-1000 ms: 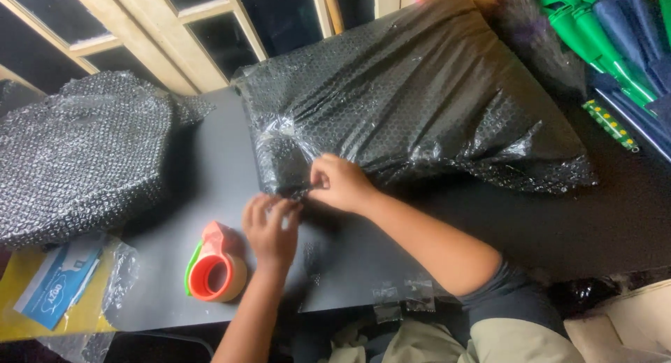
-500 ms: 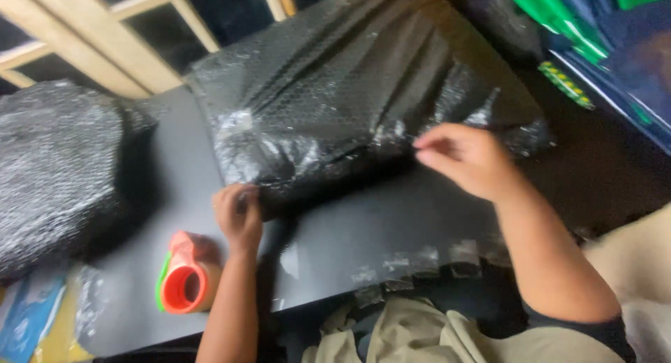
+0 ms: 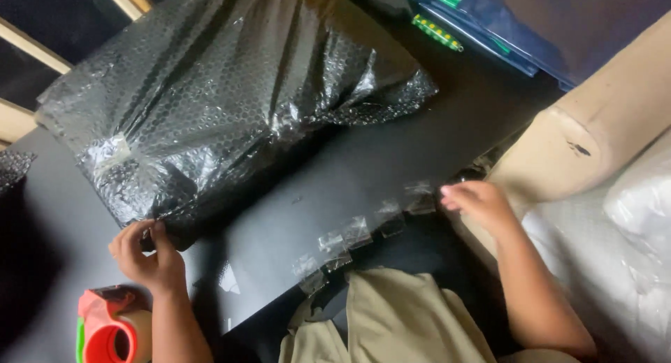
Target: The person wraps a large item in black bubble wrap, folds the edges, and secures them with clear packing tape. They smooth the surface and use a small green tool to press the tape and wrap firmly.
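Observation:
A big parcel wrapped in black bubble wrap point(image 3: 237, 104) lies on a black table point(image 3: 391, 160). My left hand point(image 3: 143, 254) pinches the parcel's near left corner, fingers closed on the wrap. My right hand point(image 3: 475, 202) is at the table's front edge, fingertips on the rightmost of several clear tape strips point(image 3: 356, 231) stuck in a row along that edge. A red and green tape dispenser point(image 3: 112, 328) sits just below my left wrist.
A tan padded armrest point(image 3: 594, 125) and white bubble wrap point(image 3: 629, 251) lie to the right. Blue and green packages point(image 3: 482, 20) sit at the far right. A wooden window frame point(image 3: 28, 41) is behind the table. My khaki trousers point(image 3: 398, 321) are below.
My right hand left the parcel and dropped down to the tape strips on the table's front edge. My left hand stayed at the parcel's corner. The view swung right.

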